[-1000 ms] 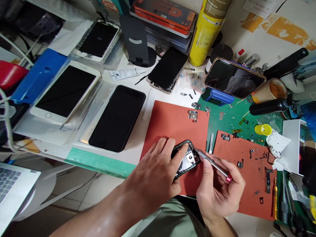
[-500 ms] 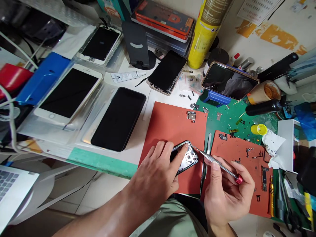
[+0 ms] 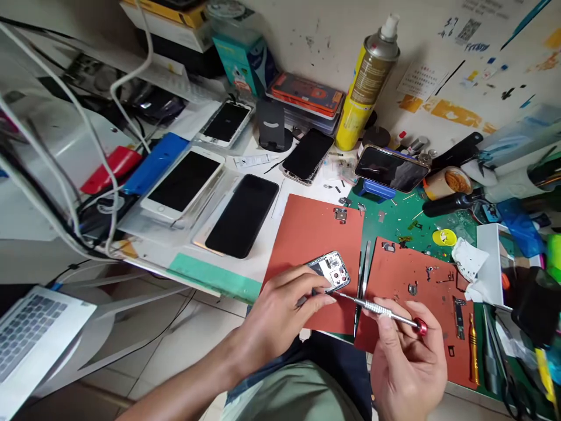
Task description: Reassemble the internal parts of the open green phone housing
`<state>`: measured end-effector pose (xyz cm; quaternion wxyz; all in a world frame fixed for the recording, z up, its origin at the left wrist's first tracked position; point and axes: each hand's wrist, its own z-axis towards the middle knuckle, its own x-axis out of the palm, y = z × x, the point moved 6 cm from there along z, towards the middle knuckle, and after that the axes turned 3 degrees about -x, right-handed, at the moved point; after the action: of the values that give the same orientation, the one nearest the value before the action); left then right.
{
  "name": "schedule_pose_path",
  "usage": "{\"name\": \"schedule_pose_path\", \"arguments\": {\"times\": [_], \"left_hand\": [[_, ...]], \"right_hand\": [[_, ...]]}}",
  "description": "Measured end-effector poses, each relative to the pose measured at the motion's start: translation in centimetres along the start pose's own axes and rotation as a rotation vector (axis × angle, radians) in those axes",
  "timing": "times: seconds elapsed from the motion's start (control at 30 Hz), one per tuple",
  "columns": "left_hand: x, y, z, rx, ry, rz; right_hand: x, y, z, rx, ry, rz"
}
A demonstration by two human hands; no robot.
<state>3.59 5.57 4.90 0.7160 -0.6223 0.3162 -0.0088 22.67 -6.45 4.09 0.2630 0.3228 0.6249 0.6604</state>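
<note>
An opened phone housing [image 3: 336, 269] with bare metal inside lies tilted on the red mat [image 3: 322, 225]. My left hand [image 3: 284, 304] is closed on its near edge, thumb and forefinger close together, covering its lower part. My right hand [image 3: 405, 356] grips a silver precision screwdriver [image 3: 379, 309] with a red end cap. The screwdriver's thin tip points left, beside the left fingertips at the housing's edge; whether it touches them cannot be made out. Metal tweezers [image 3: 365, 269] lie between the two red mats.
Small phone parts are scattered on the second red mat [image 3: 421, 263] and the green mat [image 3: 385, 222]. A black-screened phone [image 3: 242, 216], a white phone [image 3: 184, 181] and a propped phone [image 3: 391, 168] stand around. A yellow spray can [image 3: 366, 82] stands behind. A gold screwdriver [image 3: 474, 351] lies right.
My left forefinger has drawn back from inside the housing to its near edge by the thumb. The screwdriver tip has moved from the housing's upper right to that near edge. The view has shifted.
</note>
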Motion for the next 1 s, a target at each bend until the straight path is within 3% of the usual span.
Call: {"name": "schedule_pose_path", "arguments": {"times": [0.47, 0.63, 1.0], "left_hand": [[-0.2, -2.3, -0.6, 0.167, 0.004, -0.014], [-0.2, -2.4, -0.6, 0.239, 0.009, -0.003], [0.0, -2.2, -0.3, 0.265, 0.055, 0.032]], "right_hand": [[-0.7, 0.8, -1.2, -0.081, 0.017, -0.010], [-0.6, 1.2, -1.2, -0.098, 0.022, -0.023], [-0.4, 1.5, -1.0, -0.133, 0.078, -0.076]]}}
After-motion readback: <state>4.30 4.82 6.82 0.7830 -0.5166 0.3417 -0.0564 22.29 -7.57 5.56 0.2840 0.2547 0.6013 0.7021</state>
